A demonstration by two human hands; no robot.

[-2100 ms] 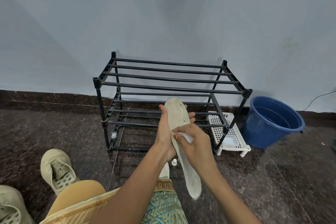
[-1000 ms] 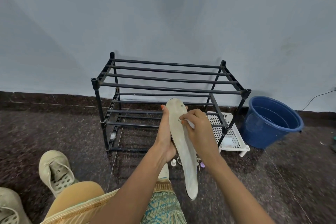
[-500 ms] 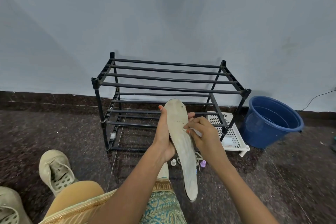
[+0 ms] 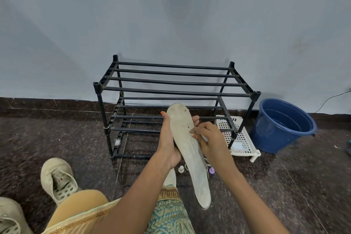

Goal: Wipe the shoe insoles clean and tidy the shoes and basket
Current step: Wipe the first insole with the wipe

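Note:
My left hand (image 4: 168, 144) grips a long pale insole (image 4: 191, 159) from behind, toe end up, in front of the rack. My right hand (image 4: 210, 140) pinches a small white wipe (image 4: 202, 137) and presses it on the insole's right edge near the middle. The insole has a few dark spots near its toe end. A beige shoe (image 4: 58, 178) lies on the floor at the lower left, and part of a second beige shoe (image 4: 9, 218) shows at the bottom left corner. A white plastic basket (image 4: 242, 138) sits on the floor right of the rack.
A black two-tier shoe rack (image 4: 176, 89) stands against the wall. A blue bucket (image 4: 283, 125) is at its right. Two small bottles, one white-capped (image 4: 181, 168) and one purple-capped (image 4: 211, 171), stand on the dark floor below my hands. My knees fill the bottom edge.
My right hand with the wipe moved from the insole's middle up toward its toe end, then back down a little along the right edge. The left hand kept its hold.

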